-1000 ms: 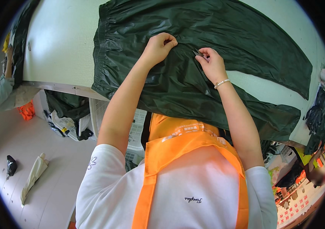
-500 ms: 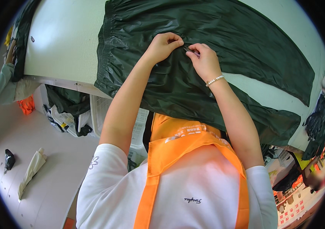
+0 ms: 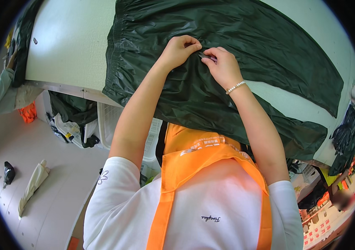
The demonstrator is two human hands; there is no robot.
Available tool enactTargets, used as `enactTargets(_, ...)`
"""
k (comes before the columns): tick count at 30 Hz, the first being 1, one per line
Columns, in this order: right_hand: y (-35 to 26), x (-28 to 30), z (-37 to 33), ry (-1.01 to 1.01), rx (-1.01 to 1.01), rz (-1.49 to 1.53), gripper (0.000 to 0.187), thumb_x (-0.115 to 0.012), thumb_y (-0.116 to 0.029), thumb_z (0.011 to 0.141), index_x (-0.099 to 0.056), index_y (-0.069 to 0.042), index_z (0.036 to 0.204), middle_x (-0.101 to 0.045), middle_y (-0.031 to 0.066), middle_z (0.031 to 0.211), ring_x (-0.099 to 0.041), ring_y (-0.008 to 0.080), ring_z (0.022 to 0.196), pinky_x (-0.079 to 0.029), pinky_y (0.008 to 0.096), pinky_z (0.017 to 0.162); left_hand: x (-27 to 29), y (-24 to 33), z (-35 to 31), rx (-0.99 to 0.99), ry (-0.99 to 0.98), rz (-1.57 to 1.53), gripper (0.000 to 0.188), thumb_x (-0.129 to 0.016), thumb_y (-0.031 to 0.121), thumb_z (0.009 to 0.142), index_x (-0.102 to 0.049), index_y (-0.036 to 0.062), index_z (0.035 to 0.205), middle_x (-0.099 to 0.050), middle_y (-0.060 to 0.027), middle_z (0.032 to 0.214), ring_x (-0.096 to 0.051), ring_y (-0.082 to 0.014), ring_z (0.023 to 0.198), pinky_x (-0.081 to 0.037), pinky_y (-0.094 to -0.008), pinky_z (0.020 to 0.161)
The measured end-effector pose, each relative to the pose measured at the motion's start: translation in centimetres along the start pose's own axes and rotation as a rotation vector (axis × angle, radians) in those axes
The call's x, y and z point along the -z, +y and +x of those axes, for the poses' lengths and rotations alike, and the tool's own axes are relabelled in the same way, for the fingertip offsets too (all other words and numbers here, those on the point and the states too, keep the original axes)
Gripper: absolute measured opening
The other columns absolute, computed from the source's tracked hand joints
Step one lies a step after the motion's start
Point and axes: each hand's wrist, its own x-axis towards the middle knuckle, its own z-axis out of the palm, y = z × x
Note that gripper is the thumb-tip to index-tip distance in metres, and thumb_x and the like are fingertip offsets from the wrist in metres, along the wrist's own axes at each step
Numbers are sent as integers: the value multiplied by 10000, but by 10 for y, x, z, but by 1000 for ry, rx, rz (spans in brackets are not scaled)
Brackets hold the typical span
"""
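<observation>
A pair of dark green, shiny waterproof trousers [image 3: 160,25] lies across the table, its gathered elastic waist at the left and its legs spreading right. My left hand [image 3: 179,50] pinches a bit of the fabric near the middle of the trousers. Just to its right, my right hand [image 3: 223,62] is closed around thread snips [image 3: 205,56], small, with grey pointed blades directed at the left fingertips. Most of their handle is hidden in my fingers. The two hands are close together but apart.
Under the pale green table [image 3: 69,46] stand white plastic baskets [image 3: 110,125] with dark cloth. At the far left is another person's sleeve [image 3: 0,91]. A rolled cream bundle [image 3: 33,189] and a black bundle [image 3: 9,173] lie on the floor. Dark strips [image 3: 348,129] hang at the right.
My right hand has shifted very slightly, and more of the snips' blades shows. My left hand keeps its pinch in the same place.
</observation>
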Motion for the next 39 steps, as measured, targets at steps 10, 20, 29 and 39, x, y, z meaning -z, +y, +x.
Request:
enactTargets(10, 6, -1, 6, -67, -124, 127, 182, -680, -138, 758, -671, -27, 901, -666, 125, 821, -638, 238, 723, -496, 311, 692, -3, 2, -1, 4, 10, 1, 146, -631, 118, 852, -647, -13, 915, -647, -13, 834, -568, -69, 784, -463, -220, 739)
enactTargets(20, 23, 7, -5, 85, -109, 162, 231, -713, -124, 752, -660, -26, 954, -647, 80, 795, -603, 145, 700, -487, 265, 675, 33, 53, -59, -119, 338, -242, 163, -644, 144, 835, -639, -6, 898, -616, -13, 833, -551, -84, 777, -436, -217, 713)
enactTargets(29, 66, 56, -46, 136, -221, 382, 240, -680, -76, 804, -623, 2, 1024, -601, 3, 824, -524, 49, 682, -450, 190, 635, 8, -100, -352, 828, -4, 307, 399, -501, 364, 917, -626, 0, 815, -638, -121, 762, -603, -255, 726, -471, -338, 691)
enactTargets(39, 83, 95, -109, 312, 1, 136, 225, -668, -47, 793, -613, -18, 1009, -588, 77, 884, -576, 173, 780, -474, 262, 710, -74, -38, -267, 578, 667, -338, 398, -502, 399, 930, -565, 33, 1072, -609, -72, 991, -603, -167, 900, -447, -300, 768)
